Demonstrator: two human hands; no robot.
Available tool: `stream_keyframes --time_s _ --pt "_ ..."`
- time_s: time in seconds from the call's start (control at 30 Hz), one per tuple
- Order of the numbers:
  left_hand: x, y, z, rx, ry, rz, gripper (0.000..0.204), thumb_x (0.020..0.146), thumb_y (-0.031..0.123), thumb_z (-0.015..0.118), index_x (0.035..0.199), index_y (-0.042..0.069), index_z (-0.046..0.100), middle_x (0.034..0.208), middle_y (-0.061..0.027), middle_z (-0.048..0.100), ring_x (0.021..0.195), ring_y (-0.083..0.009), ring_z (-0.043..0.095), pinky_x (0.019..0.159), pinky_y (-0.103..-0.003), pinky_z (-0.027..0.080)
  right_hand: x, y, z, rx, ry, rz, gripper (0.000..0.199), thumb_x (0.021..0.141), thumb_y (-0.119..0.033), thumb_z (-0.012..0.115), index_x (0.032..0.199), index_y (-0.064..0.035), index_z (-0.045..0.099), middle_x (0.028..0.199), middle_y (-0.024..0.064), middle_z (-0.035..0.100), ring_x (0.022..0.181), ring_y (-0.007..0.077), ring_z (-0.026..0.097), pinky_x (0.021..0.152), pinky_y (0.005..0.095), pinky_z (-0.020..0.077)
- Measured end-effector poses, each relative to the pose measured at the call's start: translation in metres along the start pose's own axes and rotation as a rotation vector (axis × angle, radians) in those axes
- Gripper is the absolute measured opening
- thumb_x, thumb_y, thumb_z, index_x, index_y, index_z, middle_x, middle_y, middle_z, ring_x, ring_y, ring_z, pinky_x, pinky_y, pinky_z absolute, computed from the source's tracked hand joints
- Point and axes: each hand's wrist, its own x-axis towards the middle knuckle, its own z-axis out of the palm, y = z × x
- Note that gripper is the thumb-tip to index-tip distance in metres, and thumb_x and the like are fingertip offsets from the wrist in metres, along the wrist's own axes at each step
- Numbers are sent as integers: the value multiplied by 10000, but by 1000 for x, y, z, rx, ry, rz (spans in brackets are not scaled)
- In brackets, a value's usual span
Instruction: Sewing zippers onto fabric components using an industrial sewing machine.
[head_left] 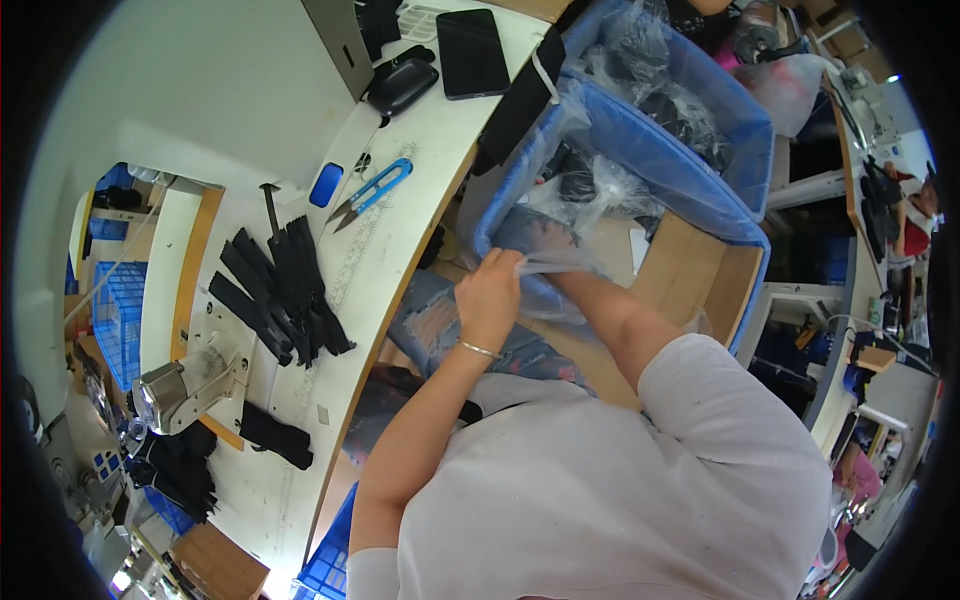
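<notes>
Bag (pixel 543 266), one: left hand (pixel 488 297) grips, right hand (pixel 548 240) inside.

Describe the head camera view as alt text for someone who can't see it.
A person's left hand holds the edge of clear plastic at a blue bin; the right hand is in the bin, partly veiled by plastic. To the left, a white worktable carries black fabric strips and blue snips.

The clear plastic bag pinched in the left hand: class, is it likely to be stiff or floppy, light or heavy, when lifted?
Probably floppy: the clear plastic bag creases softly beside the left hand. The bag itself is likely light, since its film looks thin and see-through. It may be slippery too, given its shiny surface.
</notes>
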Motion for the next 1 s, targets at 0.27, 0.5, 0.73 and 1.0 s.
stream_keyframes --time_s 0.27,0.5,0.73,1.0 --pt "-5 1 -5 26 12 -36 109 835 180 583 895 110 642 852 -65 625 745 -318 618 642 -413 485 4 7 -32 -12 -92 -257 283 852 -204 508 1060 -19 556 1102 191 549 1083 358 539 885 479 454" --pt "12 32 -22 -58 59 4 136 828 186 620 907 78 646 817 -96 625 722 -315 617 632 -391 487 -23 52 -97 177 13 -522 236 883 -166 456 1034 2 526 1048 224 562 974 379 585 824 429 481" --pt "5 48 -19 -345 91 119 156 817 66 593 963 31 638 840 -159 633 692 -318 605 638 -364 480 -59 38 -168 158 41 -733 301 946 -238 379 1104 -21 515 1056 196 584 985 373 581 829 445 467" --pt "12 32 -28 -360 76 99 207 809 31 554 1006 24 617 874 -179 634 719 -333 605 668 -387 481 -59 30 -180 415 -301 -480 240 886 -178 485 1085 -107 598 1043 176 627 901 389 595 776 447 469"
